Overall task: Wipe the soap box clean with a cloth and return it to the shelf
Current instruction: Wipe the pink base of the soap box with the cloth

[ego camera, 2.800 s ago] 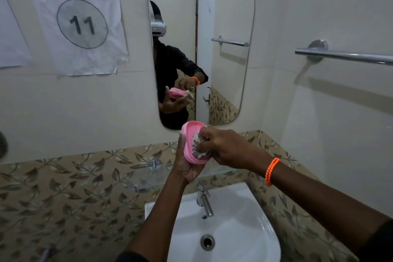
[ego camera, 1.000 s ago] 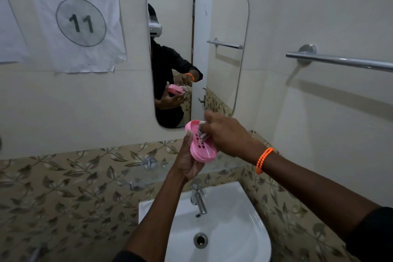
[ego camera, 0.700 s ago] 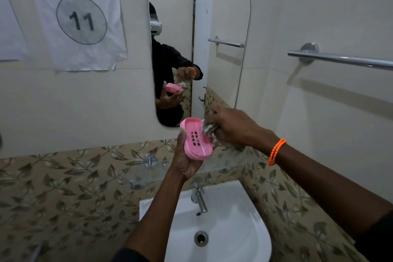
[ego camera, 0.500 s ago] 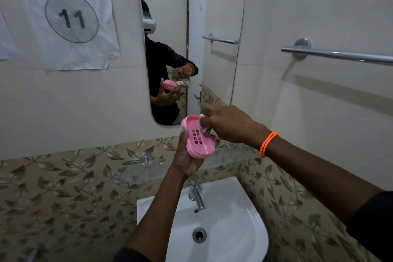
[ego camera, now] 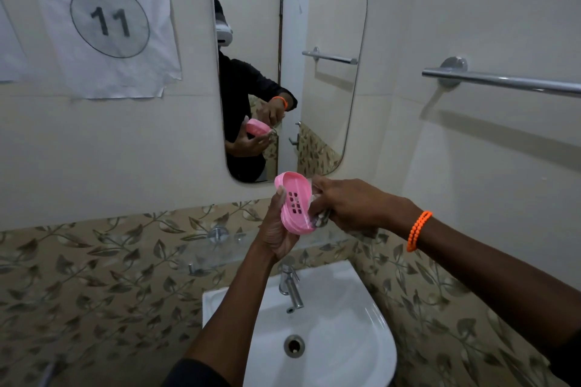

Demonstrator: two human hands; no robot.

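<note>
A mirror [ego camera: 314, 66] and paper sign [ego camera: 107, 19] are mounted on cream walls above leaf-patterned tiles [ego camera: 94, 276] and a white sink [ego camera: 361, 339].

Clear glass shelf [ego camera: 201, 253] on leaf-patterned tiles [ego camera: 94, 261], above white sink [ego camera: 371, 317]

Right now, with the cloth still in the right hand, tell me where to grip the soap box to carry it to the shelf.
Probably keep the grip the left hand has: the long sides of the pink soap box, taken from behind its underside. It is oval, tilted with its slotted inside facing the camera, so the narrow width fits one hand. The right hand holds the cloth at its right rim.
</note>
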